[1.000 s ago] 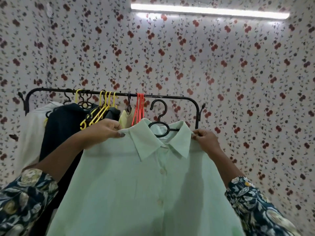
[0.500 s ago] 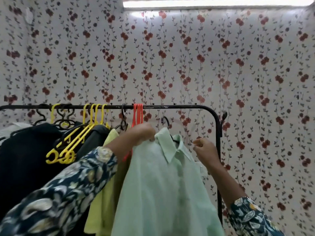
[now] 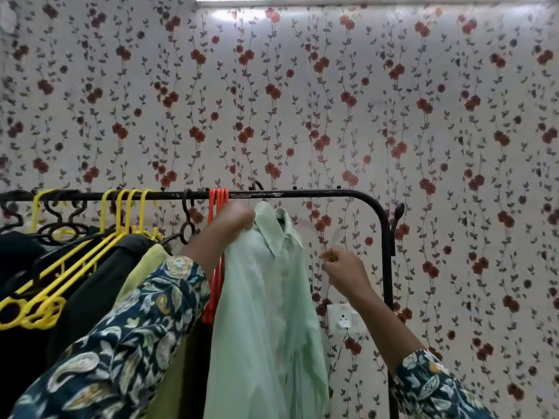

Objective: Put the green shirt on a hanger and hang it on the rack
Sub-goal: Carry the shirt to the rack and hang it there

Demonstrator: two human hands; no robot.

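Now that the hook [image 3: 257, 186] sits over the rail of the rack [image 3: 302, 194], the shirt [image 3: 266, 297] hangs from the bar rather than from the hands, just right of the orange hangers [image 3: 218, 207] and near the rack's right corner. A second ago the garment was held spread and face-on below the rail, one hand at each shoulder, hook clear of the bar; half a second ago it had turned edge-on and risen, the hook close under the rail. At present the collar lies just under the bar and the cloth falls straight. The left hand [image 3: 239, 219] is closed on the shoulder at the collar, its fingers hidden behind the knuckles. The right hand [image 3: 341, 266] has come off the shirt and stands apart to its right, fingers pinched together; whether they hold anything cannot be told. Judgement: hanging appears essentially done, with only release of the left hand and perhaps a straightening of the collar outstanding. Hook seating is not fully confirmed, as only its top shows above the rail. Yellow hangers [image 3: 121, 225] and dark garments [image 3: 90, 282] occupy the left of the rail as before.
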